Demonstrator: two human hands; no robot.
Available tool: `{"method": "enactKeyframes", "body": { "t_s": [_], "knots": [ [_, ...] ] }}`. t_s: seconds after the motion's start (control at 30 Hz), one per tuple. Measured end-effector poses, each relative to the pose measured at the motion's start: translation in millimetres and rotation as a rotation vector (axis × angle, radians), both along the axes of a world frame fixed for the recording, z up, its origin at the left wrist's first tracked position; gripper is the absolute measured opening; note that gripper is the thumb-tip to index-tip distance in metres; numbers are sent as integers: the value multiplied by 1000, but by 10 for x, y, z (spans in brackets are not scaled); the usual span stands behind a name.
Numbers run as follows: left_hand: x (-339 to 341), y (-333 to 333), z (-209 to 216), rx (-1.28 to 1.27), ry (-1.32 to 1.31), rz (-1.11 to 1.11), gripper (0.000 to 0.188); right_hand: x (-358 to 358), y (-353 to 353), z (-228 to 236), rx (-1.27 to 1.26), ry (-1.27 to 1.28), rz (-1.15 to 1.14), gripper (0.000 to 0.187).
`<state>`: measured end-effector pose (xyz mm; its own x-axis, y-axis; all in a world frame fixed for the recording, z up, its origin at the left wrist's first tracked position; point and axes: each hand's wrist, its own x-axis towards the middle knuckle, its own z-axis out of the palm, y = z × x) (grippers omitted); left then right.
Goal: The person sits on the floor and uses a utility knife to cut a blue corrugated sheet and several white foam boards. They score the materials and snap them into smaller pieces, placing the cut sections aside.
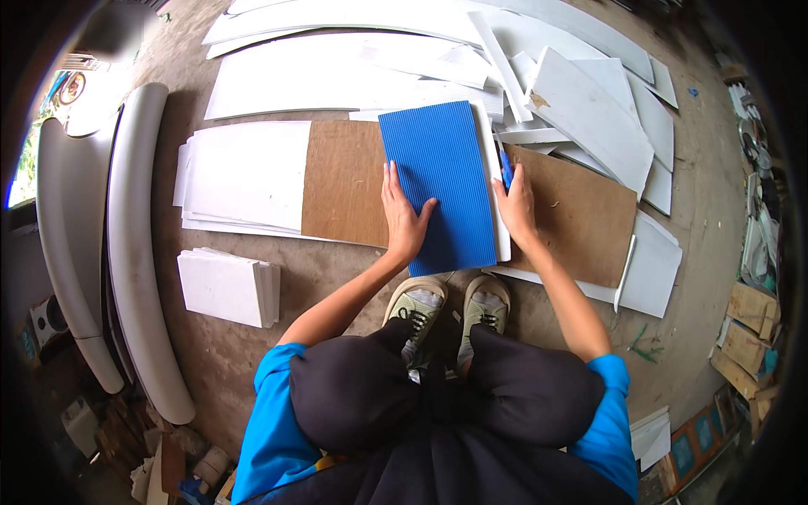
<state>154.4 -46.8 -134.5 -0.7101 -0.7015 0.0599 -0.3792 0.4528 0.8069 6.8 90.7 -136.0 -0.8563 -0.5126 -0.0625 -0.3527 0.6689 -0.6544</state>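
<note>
A blue ribbed sheet (442, 194) lies over a white board (502, 240), whose strip shows along the sheet's right edge. Both rest across a brown wooden board (345, 181). My left hand (404, 215) presses on the sheet's left edge, fingers stretched out and thumb on the blue surface. In my right hand (516, 206) is a blue-handled utility knife (507, 168), its thin blade pointing away from me beside the white strip. The fingers close around the handle, though some are hidden.
Stacked white sheets (248, 172) lie on the board's left; a smaller white stack (227, 286) sits nearer. White offcuts (589, 109) pile up at the far right. Large white rolls (143, 252) stand at left. My shoes (417, 307) are just below the board. Wooden pieces (745, 324) line the right side.
</note>
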Motion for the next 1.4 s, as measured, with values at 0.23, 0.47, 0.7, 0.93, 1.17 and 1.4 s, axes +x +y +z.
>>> {"method": "enactKeyframes", "body": {
  "t_s": [0.23, 0.47, 0.7, 0.93, 1.17, 1.4],
  "knots": [
    [9, 61, 31, 35, -29, -15, 90, -54, 89, -107, -98, 78, -81, 33],
    [13, -180, -48, 99, 60, -19, 83, -140, 34, -48, -216, -143, -94, 19],
    [-648, -1035, -45, -388, -8, -189, 59, 37, -168, 125, -224, -209, -34, 33],
    [-754, -1014, -38, -319, 26, -165, 38, 117, -161, 130, -124, -224, -68, 35],
    [-732, -1033, -40, -274, 38, -145, 41, 110, -192, 176, -147, -268, -59, 37],
    [254, -410, -106, -212, 89, -278, 96, 14, -97, -114, -165, -208, -12, 39]
  ]
}}
